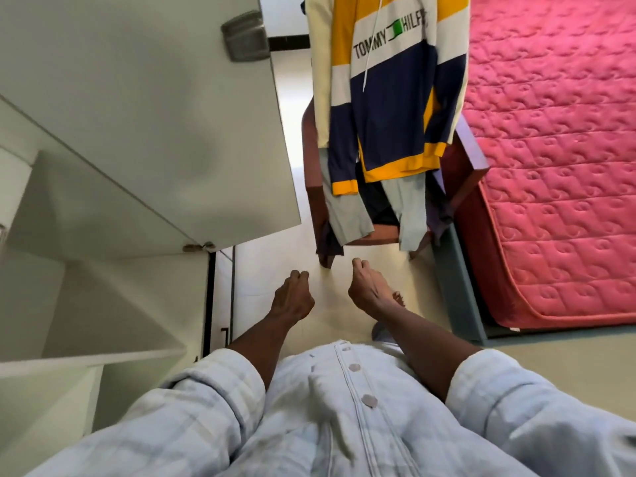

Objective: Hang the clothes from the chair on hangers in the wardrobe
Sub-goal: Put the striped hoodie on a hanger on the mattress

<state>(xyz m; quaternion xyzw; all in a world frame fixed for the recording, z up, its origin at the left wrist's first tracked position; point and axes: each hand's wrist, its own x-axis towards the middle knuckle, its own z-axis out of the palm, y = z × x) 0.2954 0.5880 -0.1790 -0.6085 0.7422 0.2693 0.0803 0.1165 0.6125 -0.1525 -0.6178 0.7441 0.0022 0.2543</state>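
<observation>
Hands hang low at the centre of the frame, both empty: the left hand point(292, 297) and the right hand point(370, 289) each have fingers loosely curled together, gripping nothing, apart from each other and short of the clothes. Above them, in the upper middle, a navy, yellow and white striped sweatshirt with black lettering point(389, 87) lies draped over the back of a dark reddish-brown wooden chair point(464, 160); its long axis runs from the top of the frame downward, hem and yellow cuffs pointing toward the person. Beneath it pale grey-green trousers point(347, 211) spill over the seat's front edge, with something purple under them that is hard to make out. A white wardrobe door point(137, 115) stands open at the upper left, with pale shelves below it; no hangers show. A pink quilted mattress point(557, 166) fills the right side. This looks like the very start: nothing is picked up yet. The next move probably calls for reaching forward to lift the sweatshirt off the chair back by its shoulders.
</observation>
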